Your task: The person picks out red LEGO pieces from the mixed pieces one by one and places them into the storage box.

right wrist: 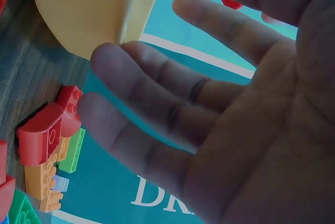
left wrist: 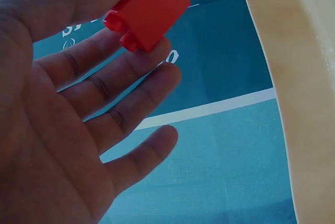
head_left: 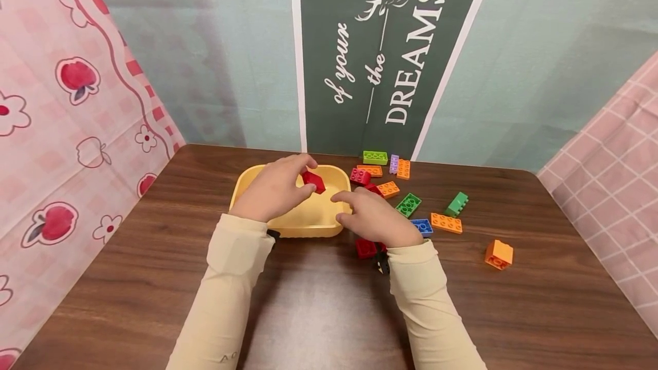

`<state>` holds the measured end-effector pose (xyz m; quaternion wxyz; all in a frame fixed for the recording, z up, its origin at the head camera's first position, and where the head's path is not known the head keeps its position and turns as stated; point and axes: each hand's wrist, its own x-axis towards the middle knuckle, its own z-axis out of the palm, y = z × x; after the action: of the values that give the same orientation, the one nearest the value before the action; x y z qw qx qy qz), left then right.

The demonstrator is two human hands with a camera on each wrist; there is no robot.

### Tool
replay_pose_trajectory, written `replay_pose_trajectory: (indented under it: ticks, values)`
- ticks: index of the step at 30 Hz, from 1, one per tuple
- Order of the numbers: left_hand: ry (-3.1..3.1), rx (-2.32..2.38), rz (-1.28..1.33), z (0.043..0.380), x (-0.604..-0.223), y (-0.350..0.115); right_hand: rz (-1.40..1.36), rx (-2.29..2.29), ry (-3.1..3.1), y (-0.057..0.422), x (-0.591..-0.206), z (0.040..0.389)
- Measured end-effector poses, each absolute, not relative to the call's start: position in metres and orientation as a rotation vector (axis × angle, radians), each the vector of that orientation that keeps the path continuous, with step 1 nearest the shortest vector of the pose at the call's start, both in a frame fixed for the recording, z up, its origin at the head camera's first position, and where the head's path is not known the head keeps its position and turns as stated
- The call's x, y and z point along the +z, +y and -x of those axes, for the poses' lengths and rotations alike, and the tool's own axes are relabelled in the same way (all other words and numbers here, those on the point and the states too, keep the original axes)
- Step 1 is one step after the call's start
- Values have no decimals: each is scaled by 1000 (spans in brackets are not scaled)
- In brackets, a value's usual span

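A red toy brick (left wrist: pixel 154 9) is pinched between the thumb and fingers of my left hand (head_left: pixel 277 187), above the yellow tray (head_left: pixel 308 232). In the left wrist view two studs show on the brick's lower left end, and the little finger stands apart from the rest. My right hand (head_left: pixel 377 216) is over the tray's right rim with nothing in it. In the right wrist view its fingers are spread and loosely straight, fingertips overlapping the tray's side (right wrist: pixel 84 14). Behind and below that hand lie red bricks (head_left: pixel 366 248), partly hidden by the wrist.
Loose bricks are scattered right of the tray: a lime one (head_left: pixel 375 157), a purple one (head_left: pixel 394 164), green ones (head_left: pixel 408 205), a blue one (head_left: pixel 422 227) and several orange ones (head_left: pixel 446 222). An orange block (head_left: pixel 499 254) stands farthest right. Fabric curtains (head_left: pixel 226 61) border the wooden table (head_left: pixel 154 278).
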<state>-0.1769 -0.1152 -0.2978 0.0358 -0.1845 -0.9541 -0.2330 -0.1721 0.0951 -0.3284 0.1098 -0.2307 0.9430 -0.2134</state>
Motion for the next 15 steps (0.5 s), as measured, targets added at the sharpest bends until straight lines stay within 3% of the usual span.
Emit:
replay_pose_trajectory:
  ticks: [15]
  values:
    - [-3088, -789, 397, 178, -295, -135, 560, -528, 2735, 93, -336, 174]
